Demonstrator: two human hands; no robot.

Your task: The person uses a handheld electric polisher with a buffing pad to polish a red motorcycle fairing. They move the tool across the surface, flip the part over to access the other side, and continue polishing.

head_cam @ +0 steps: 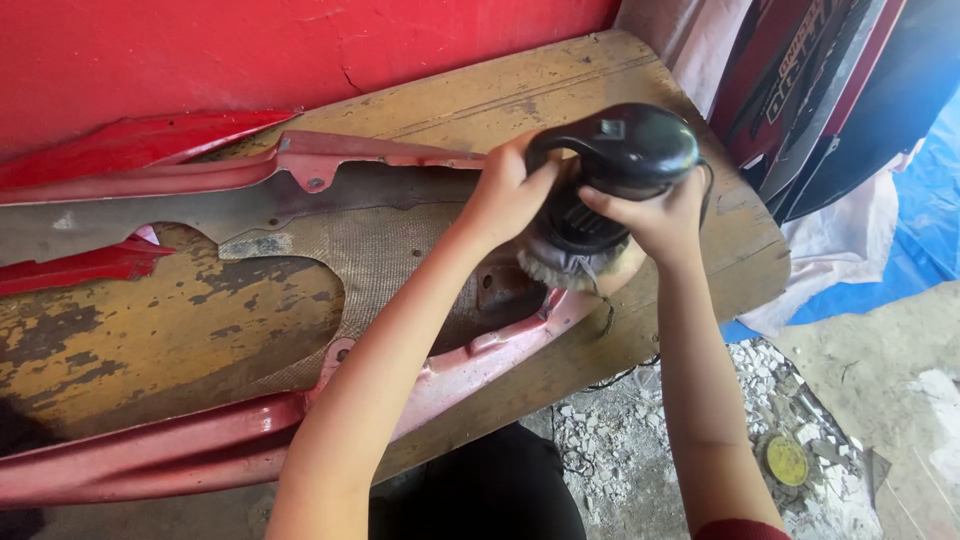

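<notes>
A black electric polisher with a woolly pad underneath sits on the right end of a long red vehicle body panel. My left hand grips the polisher's looped handle on its left side. My right hand holds the machine's body from the right and below. The pad presses where the panel's grey fibrous inner side meets its red edge. The panel lies hollow side up on a worn wooden tabletop.
A red wall stands behind the table. Dark and red panels lean at the right over white cloth and a blue tarp. Rubble and a yellow disc lie on the ground below the table's edge.
</notes>
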